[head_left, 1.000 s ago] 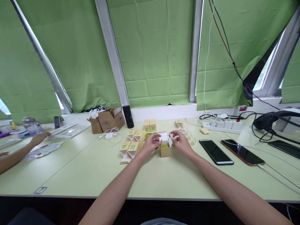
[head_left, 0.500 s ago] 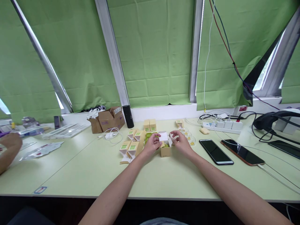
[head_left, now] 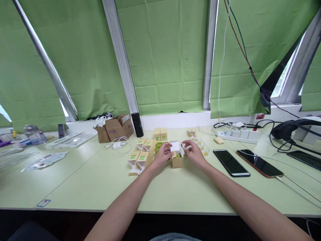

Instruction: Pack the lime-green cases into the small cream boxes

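Observation:
A small tan cardboard box [head_left: 177, 163] stands on the table between my hands, its white-lined lid raised at the back and something green inside. My left hand [head_left: 163, 154] is closed at the box's left side, fingertips on its upper edge. On the other side my right hand [head_left: 192, 151] pinches the white side flap. Several flat-lying tan boxes [head_left: 142, 160] with green labels are left of my left hand. Green round items [head_left: 158, 145] show partly behind that hand. Clear round cases with yellow centres [head_left: 205, 151] sit beyond my right hand.
Two closed tan boxes [head_left: 160, 134] stand farther back. To the right lie two phones [head_left: 231, 162], a power strip [head_left: 237, 135] with cables and a black headset [head_left: 293, 132]. A brown carton [head_left: 119, 127] and a black cylinder [head_left: 136, 124] stand back left.
The other person's hand at the far left has gone out of view. My hands and the small box have barely moved.

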`<state>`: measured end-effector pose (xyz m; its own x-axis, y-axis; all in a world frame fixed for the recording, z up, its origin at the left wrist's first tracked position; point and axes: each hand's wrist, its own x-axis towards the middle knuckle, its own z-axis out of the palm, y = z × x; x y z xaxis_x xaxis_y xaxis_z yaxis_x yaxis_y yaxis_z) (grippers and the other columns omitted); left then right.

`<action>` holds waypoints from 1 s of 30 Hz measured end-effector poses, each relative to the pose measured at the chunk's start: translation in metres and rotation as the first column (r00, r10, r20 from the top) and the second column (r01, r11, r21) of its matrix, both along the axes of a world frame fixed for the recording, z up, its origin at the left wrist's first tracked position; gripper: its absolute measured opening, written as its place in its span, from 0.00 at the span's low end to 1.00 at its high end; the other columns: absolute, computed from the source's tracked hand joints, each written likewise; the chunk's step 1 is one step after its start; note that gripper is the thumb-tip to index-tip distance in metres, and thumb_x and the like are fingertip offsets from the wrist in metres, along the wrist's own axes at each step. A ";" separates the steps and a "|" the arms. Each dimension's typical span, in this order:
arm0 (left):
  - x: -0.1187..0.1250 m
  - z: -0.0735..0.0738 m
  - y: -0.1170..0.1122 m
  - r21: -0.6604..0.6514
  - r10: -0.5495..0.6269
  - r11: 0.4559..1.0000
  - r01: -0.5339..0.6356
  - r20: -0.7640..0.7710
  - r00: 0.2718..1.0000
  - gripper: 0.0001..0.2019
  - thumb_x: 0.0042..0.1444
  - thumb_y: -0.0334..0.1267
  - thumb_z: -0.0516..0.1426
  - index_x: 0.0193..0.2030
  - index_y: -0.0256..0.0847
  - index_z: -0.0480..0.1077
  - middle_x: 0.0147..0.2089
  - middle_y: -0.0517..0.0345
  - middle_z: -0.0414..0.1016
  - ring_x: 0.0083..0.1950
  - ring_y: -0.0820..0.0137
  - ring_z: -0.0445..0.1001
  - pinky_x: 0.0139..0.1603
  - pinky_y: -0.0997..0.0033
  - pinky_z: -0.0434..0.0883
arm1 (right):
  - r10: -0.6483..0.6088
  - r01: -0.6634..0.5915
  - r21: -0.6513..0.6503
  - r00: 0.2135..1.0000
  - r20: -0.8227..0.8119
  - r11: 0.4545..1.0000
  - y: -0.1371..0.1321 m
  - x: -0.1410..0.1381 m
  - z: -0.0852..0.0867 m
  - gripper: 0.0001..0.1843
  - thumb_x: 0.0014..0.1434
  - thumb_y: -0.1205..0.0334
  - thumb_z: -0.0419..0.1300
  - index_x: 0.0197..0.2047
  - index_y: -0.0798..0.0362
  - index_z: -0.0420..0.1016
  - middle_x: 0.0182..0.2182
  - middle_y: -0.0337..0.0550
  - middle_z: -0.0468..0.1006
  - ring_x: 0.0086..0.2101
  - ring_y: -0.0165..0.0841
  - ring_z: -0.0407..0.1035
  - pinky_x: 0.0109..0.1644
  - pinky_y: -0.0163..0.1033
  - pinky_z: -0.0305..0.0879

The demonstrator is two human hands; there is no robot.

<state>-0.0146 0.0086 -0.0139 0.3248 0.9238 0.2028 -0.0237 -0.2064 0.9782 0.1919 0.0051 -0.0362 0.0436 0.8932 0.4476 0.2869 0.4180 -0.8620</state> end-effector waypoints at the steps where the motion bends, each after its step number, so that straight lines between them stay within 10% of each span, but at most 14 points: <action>1: 0.000 0.000 0.000 -0.001 0.002 1.000 -0.002 0.000 1.000 0.24 0.46 0.38 0.68 0.48 0.43 0.64 0.37 0.61 0.71 0.33 0.75 0.69 0.32 0.75 0.62 | 0.002 -0.002 -0.003 1.000 -0.004 1.000 0.000 0.000 0.000 0.21 0.52 0.64 0.55 0.51 0.49 0.73 0.42 0.40 0.73 0.29 0.30 0.68 0.36 0.39 0.65; 30: 0.001 0.001 -0.002 0.021 0.013 1.000 -0.013 0.000 1.000 0.24 0.47 0.38 0.69 0.48 0.43 0.65 0.38 0.60 0.72 0.39 0.70 0.74 0.40 0.72 0.67 | 0.079 -0.081 -0.059 0.997 -0.024 0.995 -0.004 -0.007 0.000 0.23 0.56 0.49 0.61 0.53 0.49 0.70 0.40 0.39 0.72 0.27 0.30 0.67 0.32 0.38 0.63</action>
<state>-0.0140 0.0070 -0.0125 0.3130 0.9234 0.2224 -0.0203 -0.2276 0.9735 0.1853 0.0015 -0.0362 -0.0201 0.9192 0.3932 0.2360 0.3865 -0.8916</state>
